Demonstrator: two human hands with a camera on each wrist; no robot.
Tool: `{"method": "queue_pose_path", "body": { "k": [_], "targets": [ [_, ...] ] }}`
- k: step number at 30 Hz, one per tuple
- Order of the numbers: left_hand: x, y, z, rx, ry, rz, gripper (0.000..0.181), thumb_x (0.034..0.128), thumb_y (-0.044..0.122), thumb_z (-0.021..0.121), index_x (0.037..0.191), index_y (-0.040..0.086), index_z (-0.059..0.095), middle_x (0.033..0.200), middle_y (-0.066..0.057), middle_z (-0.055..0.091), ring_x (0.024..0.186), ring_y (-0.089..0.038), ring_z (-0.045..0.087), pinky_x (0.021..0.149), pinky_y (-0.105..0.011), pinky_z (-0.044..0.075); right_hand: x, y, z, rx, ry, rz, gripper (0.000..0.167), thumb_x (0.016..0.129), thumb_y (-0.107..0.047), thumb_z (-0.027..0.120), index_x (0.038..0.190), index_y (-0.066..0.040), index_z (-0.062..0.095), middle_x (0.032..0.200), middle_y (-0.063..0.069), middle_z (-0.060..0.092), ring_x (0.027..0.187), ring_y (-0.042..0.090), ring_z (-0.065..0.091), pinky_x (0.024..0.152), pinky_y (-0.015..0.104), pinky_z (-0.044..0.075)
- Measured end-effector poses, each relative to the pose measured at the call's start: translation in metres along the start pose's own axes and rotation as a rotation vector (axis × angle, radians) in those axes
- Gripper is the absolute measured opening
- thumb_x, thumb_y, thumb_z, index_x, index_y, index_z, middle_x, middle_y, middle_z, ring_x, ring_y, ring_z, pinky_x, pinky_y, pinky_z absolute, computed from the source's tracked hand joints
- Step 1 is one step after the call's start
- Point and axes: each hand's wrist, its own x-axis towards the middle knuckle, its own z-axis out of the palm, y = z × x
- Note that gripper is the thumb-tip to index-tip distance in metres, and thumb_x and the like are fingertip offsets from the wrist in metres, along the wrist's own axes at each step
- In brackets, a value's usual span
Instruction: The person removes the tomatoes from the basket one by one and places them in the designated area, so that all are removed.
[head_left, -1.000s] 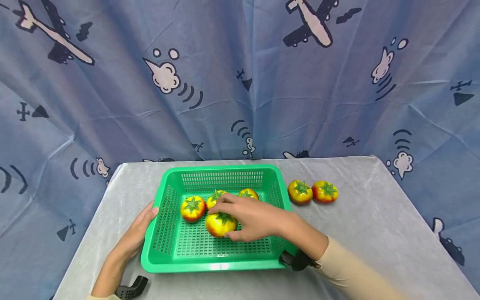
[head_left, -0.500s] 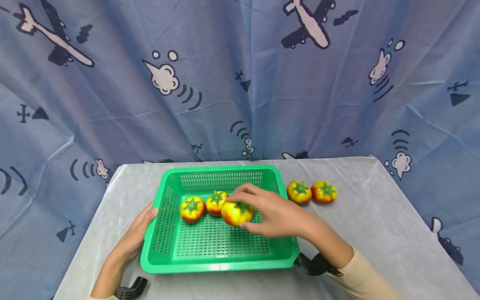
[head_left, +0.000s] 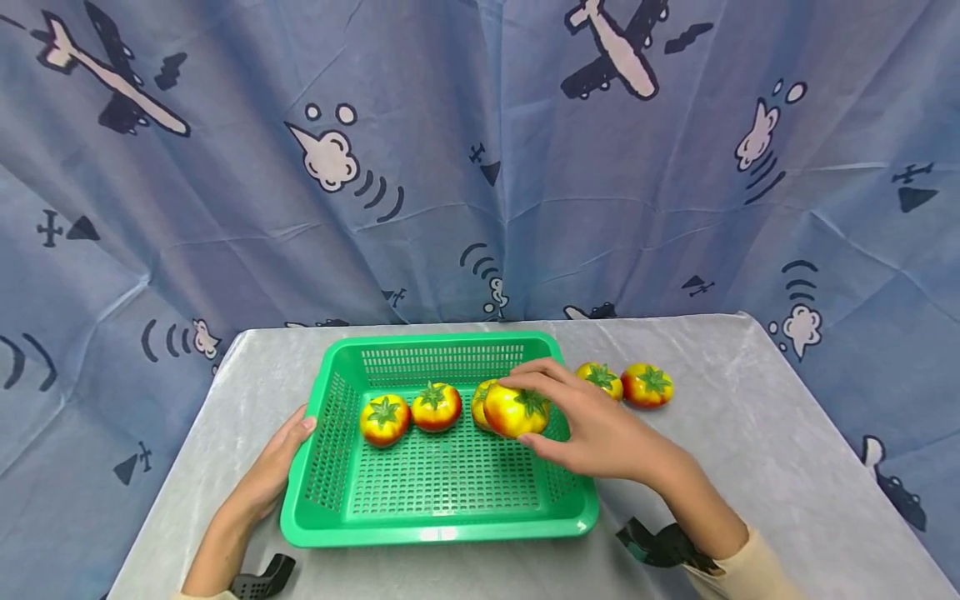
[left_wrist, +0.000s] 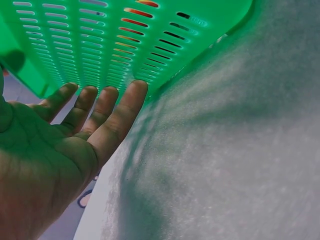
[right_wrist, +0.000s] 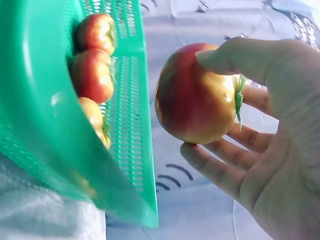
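My right hand [head_left: 600, 425] pinches a yellow-red tomato [head_left: 517, 410] with a green star-shaped calyx between thumb and fingers. It hangs above the right part of a green plastic basket [head_left: 442, 533]. In the right wrist view, the held tomato [right_wrist: 197, 95] is clear of the basket's rim. Inside stand a left tomato [head_left: 384, 420], a middle tomato [head_left: 437, 408] and a third tomato [head_left: 480, 404], partly hidden behind the held one. My left hand [head_left: 266, 471] rests at the basket's left side. In the left wrist view its nearly straight fingers [left_wrist: 132, 97] touch the slotted outer wall.
Two more tomatoes lie on the grey cloth-covered table [head_left: 750, 467] right of the basket: a near one [head_left: 600, 379], partly behind my right hand, and a farther one [head_left: 648, 385]. A blue curtain [head_left: 480, 167] with airplane prints hangs behind the table.
My right hand has lifted the tomato from the middle of the basket and carried it rightward and back. The left hand, basket and other tomatoes have stayed in place.
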Motion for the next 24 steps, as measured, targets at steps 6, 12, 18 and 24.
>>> {"method": "queue_pose_path", "body": {
  "k": [6, 12, 18, 24],
  "targets": [
    [0.001, -0.001, 0.0, -0.006, -0.015, 0.011, 0.067, 0.1176, 0.037, 0.026, 0.167, -0.004, 0.009, 0.137, -0.043, 0.054, 0.104, -0.018, 0.077, 0.089, -0.041, 0.068, -0.014, 0.011, -0.005, 0.001, 0.115, 0.035, 0.063, 0.091, -0.017, 0.084, 0.148, -0.024, 0.058, 0.148, 0.0, 0.057, 0.133, 0.023, 0.06, 0.101, 0.048, 0.062],
    [-0.001, -0.002, 0.0, 0.002, -0.008, 0.01, 0.067, 0.1176, 0.037, 0.025, 0.167, -0.004, 0.007, 0.142, -0.049, 0.045, 0.105, -0.016, 0.076, 0.089, -0.038, 0.068, -0.026, 0.018, -0.006, 0.029, 0.187, 0.108, 0.063, 0.091, -0.016, 0.085, 0.148, -0.024, 0.058, 0.147, 0.003, 0.056, 0.128, 0.025, 0.061, 0.084, 0.032, 0.065],
    [-0.001, -0.003, 0.0, -0.008, -0.024, 0.012, 0.067, 0.1177, 0.038, 0.024, 0.167, -0.004, 0.007, 0.138, -0.045, 0.051, 0.104, -0.018, 0.077, 0.089, -0.041, 0.068, -0.04, 0.027, -0.005, -0.007, 0.291, 0.141, 0.068, 0.088, -0.012, 0.087, 0.148, -0.024, 0.059, 0.145, 0.002, 0.058, 0.126, 0.015, 0.058, 0.085, 0.027, 0.06],
    [0.0, -0.003, -0.001, -0.022, -0.009, -0.005, 0.067, 0.1173, 0.038, 0.027, 0.168, -0.003, 0.008, 0.131, -0.026, 0.064, 0.103, -0.018, 0.077, 0.089, -0.041, 0.068, -0.05, 0.039, -0.005, -0.017, 0.38, 0.151, 0.073, 0.085, -0.006, 0.087, 0.149, -0.023, 0.059, 0.144, 0.003, 0.058, 0.121, 0.003, 0.053, 0.084, 0.017, 0.058]
  ]
}}
